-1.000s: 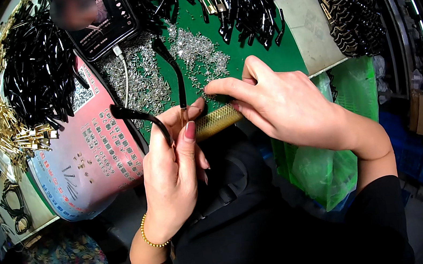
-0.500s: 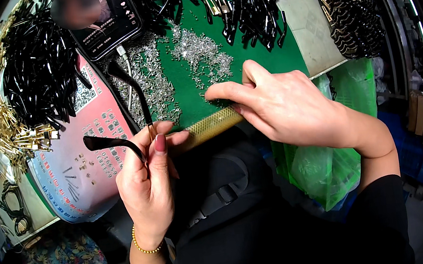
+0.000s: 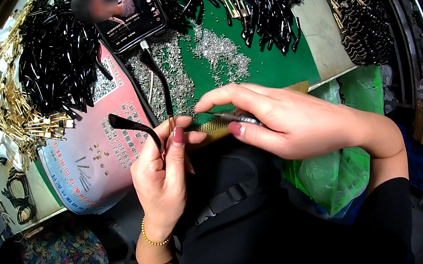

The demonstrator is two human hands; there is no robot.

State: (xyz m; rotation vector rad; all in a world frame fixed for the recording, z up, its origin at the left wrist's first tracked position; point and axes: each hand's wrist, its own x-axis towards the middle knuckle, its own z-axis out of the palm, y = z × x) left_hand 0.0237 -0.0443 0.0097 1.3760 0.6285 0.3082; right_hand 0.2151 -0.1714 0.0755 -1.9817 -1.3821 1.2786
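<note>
Between the thumb and fingers of my left hand (image 3: 159,180), two eyeglass temples (image 3: 135,125) with glossy black tips and gold metal stems stand up, fanned apart. The stems' lower ends are hidden by the fingers. My right hand (image 3: 302,122) is closed round a slim dark metal screwdriver (image 3: 234,117), its narrow end pointing left toward the temples. Most of its handle is under the palm. Below the tool, a yellow mesh-patterned strip (image 3: 216,128) lies along the table's front edge. Small silver screws (image 3: 219,50) lie heaped on the green mat (image 3: 281,71) just beyond my hands.
A lit phone (image 3: 133,18) with a white cable stands at the back. Black temples (image 3: 57,56) are piled left, beside gold metal parts (image 3: 7,101); more lie at the far middle and right (image 3: 360,19). A printed pink-and-blue sheet (image 3: 102,163) covers the left front. Green plastic bags (image 3: 335,168) hang at right.
My right hand has moved left toward the temples and now shows a screwdriver in its grip. My left hand keeps hold of the temples. The whole view has shifted slightly.
</note>
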